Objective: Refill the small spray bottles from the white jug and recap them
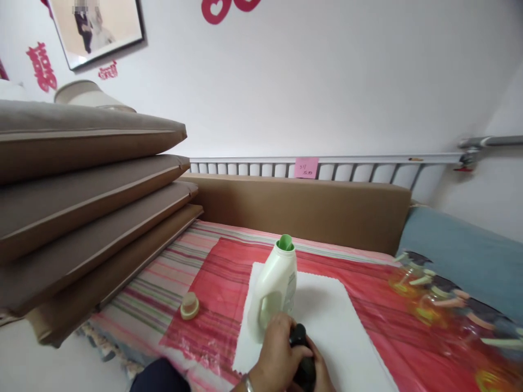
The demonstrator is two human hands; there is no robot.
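A: What do the hands have?

B: A black piece [307, 374], low in front of the bottle [274, 279]. The left hand [275, 351] has its fingers curled round it from the left, with little gap; the right hand [321, 375] closes on it from the other side, though much of that hand is hidden. I can't tell how hard either one grips.

A: Is the left hand on the bottle too?

B: It overlaps the handle from this view. I can't tell whether they touch.

A: And the bottle?

B: Uncapped, green spout [285, 243] showing, standing on the white mat [333, 321]. A cap [190, 306] lies on the red sheet [212, 272], to the left. The pump bottles [435, 307] on the right are blurred.

A: Which step is this, then?

B: I'd judge it's two-handed handling of the black piece, with the bottle open close by.

A: What does the next move call for?

B: A steady hold on the piece, I'd say, and enough clearance that the knuckles don't tip the bottle.
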